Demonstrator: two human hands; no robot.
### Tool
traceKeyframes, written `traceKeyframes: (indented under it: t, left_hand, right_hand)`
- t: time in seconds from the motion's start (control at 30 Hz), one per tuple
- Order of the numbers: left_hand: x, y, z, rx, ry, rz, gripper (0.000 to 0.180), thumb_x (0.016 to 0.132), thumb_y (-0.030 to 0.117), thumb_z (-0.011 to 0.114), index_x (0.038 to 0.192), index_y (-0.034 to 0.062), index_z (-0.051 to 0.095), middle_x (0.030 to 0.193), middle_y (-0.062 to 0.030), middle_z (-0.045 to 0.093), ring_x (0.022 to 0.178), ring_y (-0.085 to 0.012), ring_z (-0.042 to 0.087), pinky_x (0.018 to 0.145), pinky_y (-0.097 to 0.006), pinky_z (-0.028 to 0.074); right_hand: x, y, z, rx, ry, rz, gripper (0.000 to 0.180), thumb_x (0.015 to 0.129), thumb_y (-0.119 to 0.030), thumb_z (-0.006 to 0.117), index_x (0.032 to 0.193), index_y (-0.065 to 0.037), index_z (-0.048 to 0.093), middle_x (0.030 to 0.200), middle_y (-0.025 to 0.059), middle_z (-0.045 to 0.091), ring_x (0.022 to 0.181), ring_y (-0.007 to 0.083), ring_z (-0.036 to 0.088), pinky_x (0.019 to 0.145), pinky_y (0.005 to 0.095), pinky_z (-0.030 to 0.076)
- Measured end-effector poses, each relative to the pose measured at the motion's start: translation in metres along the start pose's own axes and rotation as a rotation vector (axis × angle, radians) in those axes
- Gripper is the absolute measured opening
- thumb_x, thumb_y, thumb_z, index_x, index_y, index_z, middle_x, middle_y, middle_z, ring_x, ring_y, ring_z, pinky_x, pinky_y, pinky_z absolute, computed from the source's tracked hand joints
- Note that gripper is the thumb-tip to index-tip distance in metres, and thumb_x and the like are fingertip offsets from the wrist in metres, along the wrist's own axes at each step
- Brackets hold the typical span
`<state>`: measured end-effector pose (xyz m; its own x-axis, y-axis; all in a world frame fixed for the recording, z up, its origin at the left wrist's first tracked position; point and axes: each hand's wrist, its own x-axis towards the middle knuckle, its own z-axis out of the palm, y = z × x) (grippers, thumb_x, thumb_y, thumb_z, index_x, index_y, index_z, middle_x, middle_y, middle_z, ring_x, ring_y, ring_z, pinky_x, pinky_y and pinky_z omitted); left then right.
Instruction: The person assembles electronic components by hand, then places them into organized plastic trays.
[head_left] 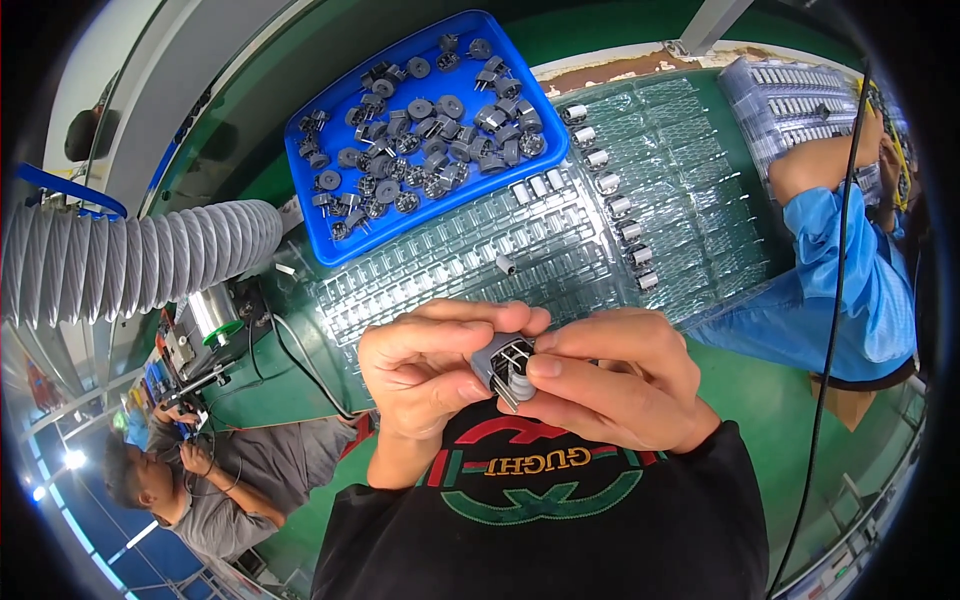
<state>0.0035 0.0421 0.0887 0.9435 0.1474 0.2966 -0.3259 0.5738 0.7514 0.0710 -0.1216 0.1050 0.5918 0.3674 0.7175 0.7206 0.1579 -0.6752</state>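
Note:
In front of my chest I hold a dark grey plug-like housing [486, 358], its open side showing metal contacts and a light grey rounded part. My left hand [425, 370] grips it from the left, thumb below and fingers over the top. From the right, the thumb and fingertips of my right hand [625, 375] close on its open side; whether they pinch a smaller piece there is hidden. Just beyond my hands lies a clear plastic blister tray [440, 275], with one small silver cylinder part [505, 263] loose on it.
A blue tray [556, 150] at the back holds many grey round plug parts. Right of it, silver cylinders [620, 206] line a stack of clear blister trays [690, 180]. A grey ribbed hose [150, 255] and solder spool [213, 316] stand left. Co-workers sit on both sides.

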Motion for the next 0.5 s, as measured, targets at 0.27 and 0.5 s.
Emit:
traceKeyframes:
  t: [0.27, 0.5]
  left_hand:
    - [-0.0018, 0.0018, 0.0024, 0.080, 0.019, 0.033, 0.034, 0.081, 0.001, 0.072, 0.113, -0.0052, 0.064, 0.115, -0.0302, 0.061, 0.106, -0.0471, 0.061, 0.088, -0.051, 0.055]
    - [0.0003, 0.0051, -0.0022, 0.301, -0.026, 0.095, 0.035, 0.078, -0.002, 0.072, 0.112, -0.0071, 0.065, 0.115, -0.0322, 0.061, 0.104, -0.0463, 0.063, 0.084, -0.047, 0.057]
  right_hand:
    - [0.0037, -0.0052, -0.0060, -0.143, -0.028, -0.046, 0.032, 0.071, -0.006, 0.081, 0.099, 0.002, 0.070, 0.092, 0.0100, 0.067, 0.070, 0.0157, 0.067, 0.055, 0.0236, 0.055]
    - [0.0007, -0.0015, -0.0036, -0.231, -0.002, -0.076, 0.028, 0.074, -0.006, 0.077, 0.098, 0.005, 0.067, 0.088, 0.0120, 0.066, 0.068, 0.0178, 0.068, 0.051, 0.0241, 0.055]
